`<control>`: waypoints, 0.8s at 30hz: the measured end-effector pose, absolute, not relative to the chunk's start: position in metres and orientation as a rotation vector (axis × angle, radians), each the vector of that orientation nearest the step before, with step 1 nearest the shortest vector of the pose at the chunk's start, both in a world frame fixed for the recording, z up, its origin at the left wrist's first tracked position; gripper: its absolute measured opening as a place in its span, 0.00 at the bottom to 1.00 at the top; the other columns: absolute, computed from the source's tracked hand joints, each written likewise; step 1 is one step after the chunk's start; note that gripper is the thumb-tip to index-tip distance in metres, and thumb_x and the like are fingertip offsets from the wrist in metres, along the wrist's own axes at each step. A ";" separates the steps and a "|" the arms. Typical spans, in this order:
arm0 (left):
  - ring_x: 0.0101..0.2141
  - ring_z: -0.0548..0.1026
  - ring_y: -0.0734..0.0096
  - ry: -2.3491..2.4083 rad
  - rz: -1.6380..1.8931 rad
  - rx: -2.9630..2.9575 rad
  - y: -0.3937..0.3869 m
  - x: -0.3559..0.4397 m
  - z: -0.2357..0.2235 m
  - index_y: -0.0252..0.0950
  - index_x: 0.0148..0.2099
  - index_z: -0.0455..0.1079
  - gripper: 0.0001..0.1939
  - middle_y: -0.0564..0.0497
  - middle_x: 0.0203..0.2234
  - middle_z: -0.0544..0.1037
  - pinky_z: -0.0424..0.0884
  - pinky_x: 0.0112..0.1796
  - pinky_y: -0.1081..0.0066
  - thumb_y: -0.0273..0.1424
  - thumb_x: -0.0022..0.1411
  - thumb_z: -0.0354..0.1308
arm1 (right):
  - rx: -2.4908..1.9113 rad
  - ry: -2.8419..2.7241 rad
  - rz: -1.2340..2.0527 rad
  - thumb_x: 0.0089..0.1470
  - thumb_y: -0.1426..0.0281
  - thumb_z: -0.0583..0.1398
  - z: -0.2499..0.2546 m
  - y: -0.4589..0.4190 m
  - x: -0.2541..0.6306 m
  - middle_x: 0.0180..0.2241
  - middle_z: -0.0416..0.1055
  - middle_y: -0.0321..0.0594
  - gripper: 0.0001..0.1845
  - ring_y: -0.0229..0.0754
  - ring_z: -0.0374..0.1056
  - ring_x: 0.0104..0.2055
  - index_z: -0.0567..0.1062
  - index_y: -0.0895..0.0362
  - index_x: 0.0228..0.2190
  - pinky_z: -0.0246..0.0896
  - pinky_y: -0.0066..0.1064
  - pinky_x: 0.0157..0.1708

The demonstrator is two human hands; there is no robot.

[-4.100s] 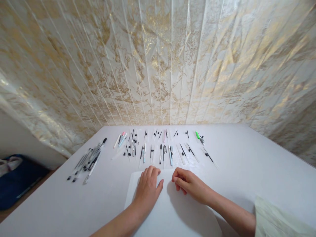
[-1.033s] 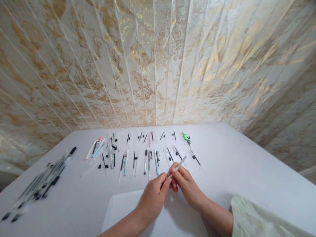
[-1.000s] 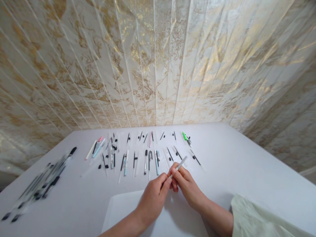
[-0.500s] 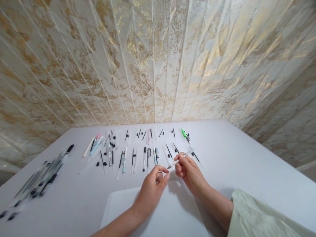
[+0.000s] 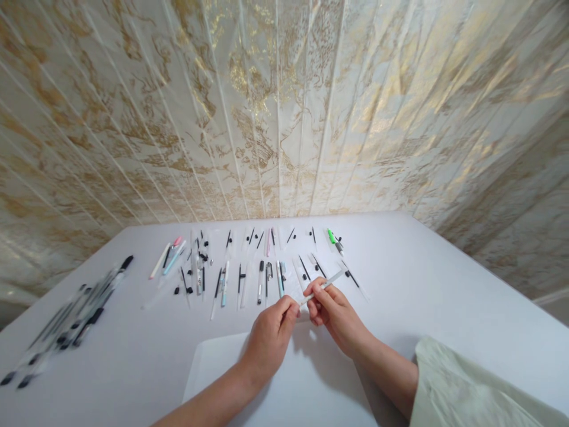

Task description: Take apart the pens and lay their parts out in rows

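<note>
My right hand (image 5: 332, 311) pinches a slim clear pen barrel (image 5: 331, 282) that slants up to the right, just above the table. My left hand (image 5: 272, 328) is closed in a pinch at the barrel's lower left end; what its fingertips hold is too small to make out. Both hands hover over the far edge of a white sheet (image 5: 222, 373) lying on the white table (image 5: 444, 308). Just beyond the fingers lie rows of taken-apart pens (image 5: 260, 279) and small black parts.
A bundle of whole black-capped pens (image 5: 71, 317) lies at the table's left edge. Pink and blue pens (image 5: 171, 255) sit at the left of the rows, a green pen (image 5: 331, 237) at the back right. A gold-patterned wall rises behind. My pale green sleeve (image 5: 466, 391) shows bottom right.
Four seconds ago both hands lay empty on the sheet. Since then my right hand picked up the clear barrel; in the last half second my left fingers came back to its lower end.
</note>
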State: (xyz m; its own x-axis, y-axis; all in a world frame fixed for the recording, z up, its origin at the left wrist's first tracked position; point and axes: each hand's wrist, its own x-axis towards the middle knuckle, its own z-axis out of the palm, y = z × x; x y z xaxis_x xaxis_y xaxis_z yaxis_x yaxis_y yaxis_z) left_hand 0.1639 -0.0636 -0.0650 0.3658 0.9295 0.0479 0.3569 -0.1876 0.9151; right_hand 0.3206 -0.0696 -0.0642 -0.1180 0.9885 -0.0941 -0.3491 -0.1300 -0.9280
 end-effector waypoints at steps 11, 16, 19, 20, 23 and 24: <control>0.24 0.60 0.74 1.113 0.843 1.646 -0.062 0.166 -0.061 0.38 0.33 0.61 0.14 0.58 0.22 0.62 0.57 0.28 0.74 0.42 0.65 0.46 | -0.946 -0.919 1.514 0.57 0.56 0.57 -0.063 -0.069 0.322 0.19 0.62 0.30 0.16 0.30 0.55 0.18 0.68 0.57 0.31 0.47 0.24 0.21; 0.23 0.59 0.74 1.129 0.835 1.616 -0.064 0.164 -0.060 0.37 0.33 0.63 0.16 0.58 0.20 0.60 0.56 0.27 0.74 0.43 0.65 0.44 | -0.945 -0.925 1.518 0.57 0.56 0.56 -0.062 -0.069 0.322 0.19 0.62 0.30 0.16 0.30 0.55 0.18 0.68 0.57 0.32 0.48 0.24 0.22; 0.25 0.61 0.74 1.100 0.867 1.629 -0.064 0.164 -0.060 0.38 0.35 0.63 0.12 0.57 0.23 0.64 0.57 0.28 0.75 0.41 0.63 0.49 | -0.949 -0.929 1.518 0.57 0.56 0.56 -0.062 -0.069 0.322 0.19 0.62 0.30 0.16 0.30 0.55 0.18 0.68 0.57 0.32 0.48 0.24 0.22; 0.24 0.61 0.74 1.094 0.863 1.632 -0.064 0.164 -0.061 0.37 0.34 0.63 0.13 0.57 0.22 0.64 0.57 0.28 0.75 0.41 0.64 0.48 | -0.948 -0.931 1.519 0.57 0.56 0.56 -0.062 -0.069 0.322 0.19 0.62 0.30 0.16 0.30 0.55 0.18 0.68 0.57 0.32 0.48 0.24 0.22; 0.23 0.58 0.74 1.092 0.824 1.601 -0.063 0.164 -0.062 0.37 0.32 0.63 0.17 0.58 0.20 0.60 0.55 0.26 0.74 0.42 0.66 0.42 | -0.942 -0.937 1.522 0.58 0.56 0.56 -0.062 -0.069 0.322 0.19 0.62 0.30 0.16 0.30 0.55 0.19 0.68 0.57 0.32 0.48 0.24 0.22; 0.22 0.58 0.74 1.093 0.817 1.583 -0.063 0.164 -0.062 0.37 0.31 0.63 0.18 0.58 0.19 0.58 0.55 0.26 0.74 0.43 0.66 0.41 | -0.942 -0.935 1.522 0.58 0.56 0.56 -0.062 -0.069 0.322 0.19 0.62 0.30 0.16 0.30 0.55 0.19 0.68 0.57 0.31 0.48 0.24 0.22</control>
